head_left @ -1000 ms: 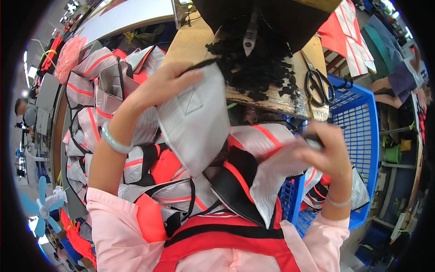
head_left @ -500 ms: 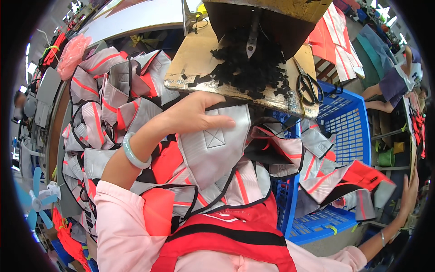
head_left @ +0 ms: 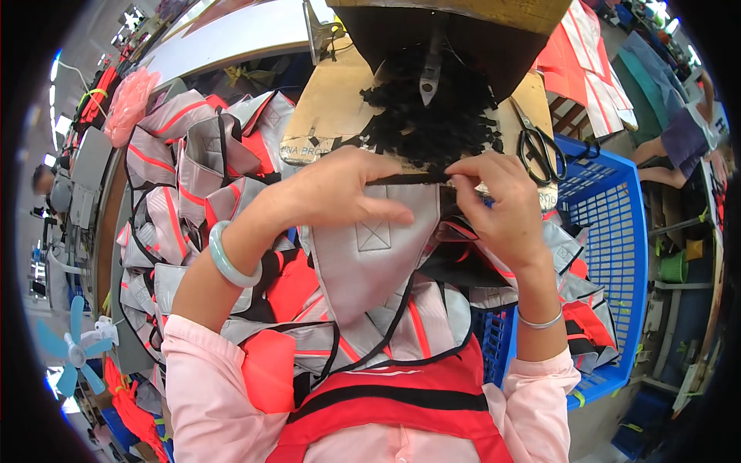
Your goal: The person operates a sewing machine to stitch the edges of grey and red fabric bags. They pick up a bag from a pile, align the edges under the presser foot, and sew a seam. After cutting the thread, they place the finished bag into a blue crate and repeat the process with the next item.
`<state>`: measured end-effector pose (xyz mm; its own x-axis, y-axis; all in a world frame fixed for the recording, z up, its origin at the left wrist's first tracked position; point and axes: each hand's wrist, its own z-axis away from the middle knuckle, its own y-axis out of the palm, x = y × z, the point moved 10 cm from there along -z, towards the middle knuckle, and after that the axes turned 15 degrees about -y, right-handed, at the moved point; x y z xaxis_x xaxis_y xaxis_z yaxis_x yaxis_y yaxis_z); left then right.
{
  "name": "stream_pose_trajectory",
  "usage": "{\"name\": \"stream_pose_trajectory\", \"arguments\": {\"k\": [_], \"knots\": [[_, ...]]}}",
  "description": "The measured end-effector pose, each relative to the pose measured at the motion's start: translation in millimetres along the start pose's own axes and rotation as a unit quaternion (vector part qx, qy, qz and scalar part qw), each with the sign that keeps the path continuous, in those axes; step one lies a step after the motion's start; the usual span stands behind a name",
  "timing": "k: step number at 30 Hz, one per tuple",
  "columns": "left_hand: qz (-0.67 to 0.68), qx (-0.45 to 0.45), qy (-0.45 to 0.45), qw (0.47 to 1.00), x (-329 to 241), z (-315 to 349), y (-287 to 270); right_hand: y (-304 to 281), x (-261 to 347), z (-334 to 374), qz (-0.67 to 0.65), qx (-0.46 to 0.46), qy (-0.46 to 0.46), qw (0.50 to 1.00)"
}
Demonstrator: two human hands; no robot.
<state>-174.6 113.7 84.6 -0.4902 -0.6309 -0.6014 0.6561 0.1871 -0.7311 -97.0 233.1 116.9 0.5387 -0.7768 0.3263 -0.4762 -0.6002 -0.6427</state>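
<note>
Returned from four o'clock, the right hand is pinched on the gray panel, presumably kept taut by the gripping left hand.

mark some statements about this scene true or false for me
1. The right hand pinches the dark edge of the grey piece. True.
2. The scissors lie on the floor. False: the scissors lie on the board.
3. Black scraps are heaped on the board. True.
4. The blue basket is empty. False: the basket holds grey and red pieces.
5. The left hand is at the grey piece. True.
6. The fan is at the far right. False: the fan is at the left.
</note>
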Motion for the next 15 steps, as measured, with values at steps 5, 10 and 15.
{"name": "stream_pose_trajectory", "arguments": {"k": [5, 10, 15], "knots": [[0.044, 0.025, -0.041, 0.998, 19.5, -22.8, -11.5, 12.3, -42.4, 10.8, -0.188, -0.064, 0.130, 0.971], [0.041, 0.059, -0.029, 0.997, 18.3, -38.0, -8.3, 35.9, -61.9, 7.9, -0.253, -0.030, 0.180, 0.950], [0.038, 0.071, -0.029, 0.996, 30.4, -52.9, -10.1, 59.0, -84.9, 11.5, -0.331, -0.008, 0.247, 0.911]]}}
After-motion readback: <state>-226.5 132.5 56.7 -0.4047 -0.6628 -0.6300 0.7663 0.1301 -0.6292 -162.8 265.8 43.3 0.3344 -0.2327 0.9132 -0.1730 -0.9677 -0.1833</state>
